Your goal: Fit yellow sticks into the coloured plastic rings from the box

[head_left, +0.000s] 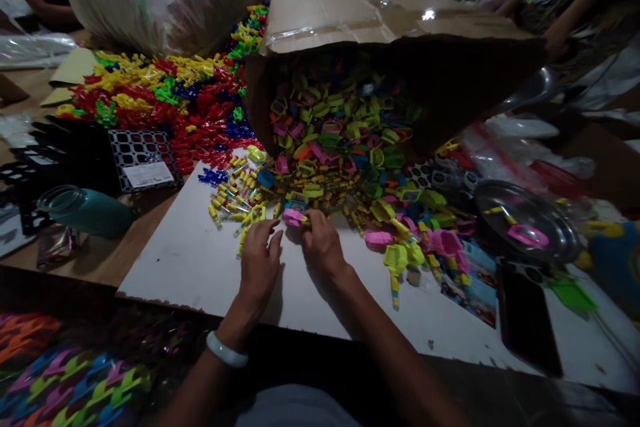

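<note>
A small pink plastic toy piece (293, 217) is pinched in the fingertips of my right hand (323, 243), just above the white board (200, 260). To its left is my left hand (261, 257), its thumb apart from the loosely curled fingers and nothing visible in it. Small yellow-banded tubes (243, 187) lie scattered beyond my left hand. Past both hands, a heap of yellow-green, pink and blue plastic pieces (360, 123) spills from a tipped cardboard box (400, 17). More pieces, among them a pink one (379, 239), lie right of my right hand.
Red, yellow, green and blue plastic figures (200, 107) are piled at the left, below a big plastic bag (165, 0). A teal bottle (93, 210) stands nearer. On the right are a metal dish (525, 213) and a dark phone (530, 317). Other people's arms (575, 10) show behind.
</note>
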Available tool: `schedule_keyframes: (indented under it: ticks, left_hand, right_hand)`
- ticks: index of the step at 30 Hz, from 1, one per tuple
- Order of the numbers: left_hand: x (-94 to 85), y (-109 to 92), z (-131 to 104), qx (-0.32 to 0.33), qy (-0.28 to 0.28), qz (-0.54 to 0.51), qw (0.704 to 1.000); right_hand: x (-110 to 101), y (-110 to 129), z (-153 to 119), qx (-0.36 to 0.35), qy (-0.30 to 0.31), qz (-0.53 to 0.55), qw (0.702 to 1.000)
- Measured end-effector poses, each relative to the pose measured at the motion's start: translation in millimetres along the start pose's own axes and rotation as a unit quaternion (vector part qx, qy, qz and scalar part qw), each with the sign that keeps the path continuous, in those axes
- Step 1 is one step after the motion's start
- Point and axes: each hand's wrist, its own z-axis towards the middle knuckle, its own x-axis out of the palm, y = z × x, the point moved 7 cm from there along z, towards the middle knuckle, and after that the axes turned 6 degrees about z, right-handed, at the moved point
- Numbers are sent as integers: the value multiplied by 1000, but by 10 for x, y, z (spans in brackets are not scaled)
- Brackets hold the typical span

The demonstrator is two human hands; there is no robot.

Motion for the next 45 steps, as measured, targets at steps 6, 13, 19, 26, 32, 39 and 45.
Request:
schedule_keyframes:
  ticks: [6, 13, 19, 26, 32, 39, 45]
  left_hand:
    - [309, 31, -154, -147, 136, -158, 967]
    - [173, -45, -156, -72, 76, -21, 994]
    - [257, -195, -260, -98, 118, -136, 979]
    - [258, -133, -367, -82, 155, -77, 982]
    - [224, -260, -371, 21, 180, 30, 983]
    - [233, -260, -391, 31, 193, 48, 980]
    - [225, -201, -399, -56, 276, -4, 959]
  right_hand:
    - [23, -65, -400, 129, 18, 243, 961]
    - [-132, -109, -489, 163, 46, 326, 930]
    - [-188, 151, -565, 113, 90, 319, 937]
    - [-363, 103, -679, 72, 97, 239, 964]
    - [-537, 310, -617, -105, 99, 136, 980]
    - [-483, 311, -616, -149, 112, 115, 976]
    - [-516, 464, -672, -198, 180, -4, 963]
